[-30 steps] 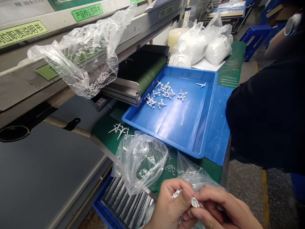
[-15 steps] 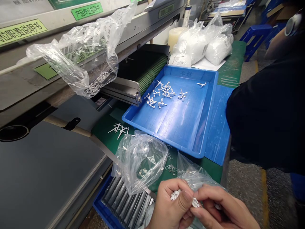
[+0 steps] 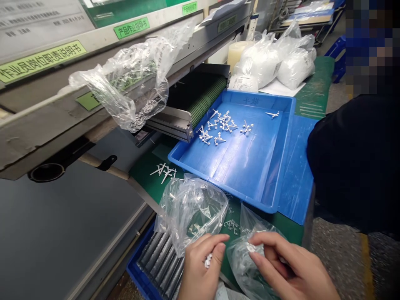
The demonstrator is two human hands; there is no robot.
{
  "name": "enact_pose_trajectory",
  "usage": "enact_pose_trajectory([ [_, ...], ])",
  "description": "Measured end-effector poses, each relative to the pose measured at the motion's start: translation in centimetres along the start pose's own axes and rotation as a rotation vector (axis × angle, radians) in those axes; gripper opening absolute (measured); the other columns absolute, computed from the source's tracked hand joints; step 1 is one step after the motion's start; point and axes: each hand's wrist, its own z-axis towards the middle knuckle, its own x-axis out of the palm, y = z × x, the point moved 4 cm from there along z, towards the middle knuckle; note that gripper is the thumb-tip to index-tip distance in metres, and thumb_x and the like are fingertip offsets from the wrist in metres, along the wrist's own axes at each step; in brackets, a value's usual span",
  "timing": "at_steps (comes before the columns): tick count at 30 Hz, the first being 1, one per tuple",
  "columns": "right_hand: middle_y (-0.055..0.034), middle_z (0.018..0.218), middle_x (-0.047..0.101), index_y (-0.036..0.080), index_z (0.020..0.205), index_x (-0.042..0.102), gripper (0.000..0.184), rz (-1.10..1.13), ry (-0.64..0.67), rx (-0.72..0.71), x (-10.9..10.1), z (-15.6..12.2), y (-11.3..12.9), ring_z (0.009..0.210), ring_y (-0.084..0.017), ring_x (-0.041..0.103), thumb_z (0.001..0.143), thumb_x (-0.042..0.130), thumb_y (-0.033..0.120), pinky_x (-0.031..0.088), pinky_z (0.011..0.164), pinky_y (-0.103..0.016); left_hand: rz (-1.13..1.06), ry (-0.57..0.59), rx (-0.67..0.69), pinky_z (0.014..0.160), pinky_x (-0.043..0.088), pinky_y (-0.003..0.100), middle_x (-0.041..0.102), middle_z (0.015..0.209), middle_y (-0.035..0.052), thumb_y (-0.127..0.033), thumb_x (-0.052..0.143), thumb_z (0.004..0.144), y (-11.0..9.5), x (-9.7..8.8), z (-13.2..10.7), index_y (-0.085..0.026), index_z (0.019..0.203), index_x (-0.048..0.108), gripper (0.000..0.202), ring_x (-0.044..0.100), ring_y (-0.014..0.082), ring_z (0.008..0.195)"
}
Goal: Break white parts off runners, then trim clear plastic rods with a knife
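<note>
My left hand [image 3: 200, 271] is curled around a cluster of small white plastic parts [image 3: 208, 261], which shows between thumb and forefinger. Apart from it to the right, my right hand [image 3: 292, 266] pinches a small white plastic part [image 3: 251, 247] between thumb and fingertips. Under and beside the right hand lies a clear plastic bag [image 3: 242, 262]. Another clear bag [image 3: 200, 200], opened wide with a few white bits in it, stands just beyond my left hand. White branched plastic sprues [image 3: 231, 226] lie on the green mat between the bags.
A blue tray [image 3: 278, 200] holds several white sprues [image 3: 225, 121] below the end of a conveyor [image 3: 208, 100]. More sprues [image 3: 164, 171] lie left of the tray. A bag of dark pieces [image 3: 140, 112] hangs from the frame. Filled bags [image 3: 265, 62] stand behind; a person [image 3: 353, 158] is at right.
My hands have separated, the left moving left with its white parts and the right keeping a white part in its pinch. The whole view has shifted slightly.
</note>
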Motion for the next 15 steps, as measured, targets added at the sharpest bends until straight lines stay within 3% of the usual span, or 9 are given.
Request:
enact_pose_trajectory([
  [2,0.0076,0.047,0.046,0.022,0.085,0.053,0.017,-0.04,0.156,0.004,1.3,1.4,0.4,0.038,-0.009,0.048,0.091,0.04,0.032,0.037,0.039,-0.018,0.211,-0.1,0.094,0.069,0.043,0.029,0.069,0.082,0.0087,-0.025,0.058,0.079,0.7,-2.1,-0.1,-0.023,0.098,0.07,0.022,0.06,0.0221,0.076],
  [4,0.0059,0.053,0.054,0.021,0.086,0.051,0.015,-0.154,0.315,-0.022,3.2,3.2,0.8,0.045,-0.01,0.054,0.092,0.038,0.027,0.038,0.044,-0.019,0.366,-0.066,0.105,0.07,0.043,0.03,0.069,0.086,0.0108,-0.024,0.055,0.081,1.8,-3.3,0.0,-0.022,0.108,0.065,0.029,0.061,0.0245,0.079],
  [6,0.0027,0.061,0.062,0.02,0.086,0.051,0.012,-0.324,0.424,-0.071,5.5,5.1,0.9,0.055,-0.013,0.061,0.09,0.04,0.022,0.038,0.048,-0.021,0.511,0.015,0.109,0.065,0.044,0.031,0.068,0.082,0.012,-0.023,0.049,0.083,2.8,-3.5,0.3,-0.019,0.108,0.065,0.03,0.062,0.0251,0.073],
  [10,-0.0071,0.066,0.068,0.015,0.082,0.056,0.008,-0.447,0.458,-0.106,9.0,7.7,0.6,0.059,-0.021,0.065,0.084,0.048,0.015,0.034,0.046,-0.022,0.684,0.101,0.129,0.058,0.044,0.033,0.066,0.072,0.0139,-0.02,0.039,0.085,3.1,-2.9,1.0,-0.012,0.102,0.067,0.034,0.062,0.0267,0.065],
  [12,-0.0068,0.064,0.067,0.015,0.086,0.057,0.01,-0.44,0.477,-0.141,9.1,7.8,0.9,0.057,-0.021,0.064,0.083,0.048,0.014,0.034,0.046,-0.023,0.622,0.059,0.119,0.061,0.045,0.034,0.066,0.074,0.0138,-0.021,0.04,0.085,2.4,-3.0,1.5,-0.013,0.102,0.067,0.033,0.062,0.0266,0.068],
  [15,-0.0013,0.07,0.066,0.02,0.093,0.055,0.018,-0.332,0.498,-0.209,6.5,6.2,2.0,0.06,-0.015,0.062,0.089,0.038,0.016,0.039,0.052,-0.022,0.337,-0.031,0.046,0.067,0.045,0.031,0.067,0.08,0.0098,-0.024,0.05,0.082,0.9,-3.9,2.1,-0.018,0.095,0.07,0.025,0.06,0.022,0.073],
])
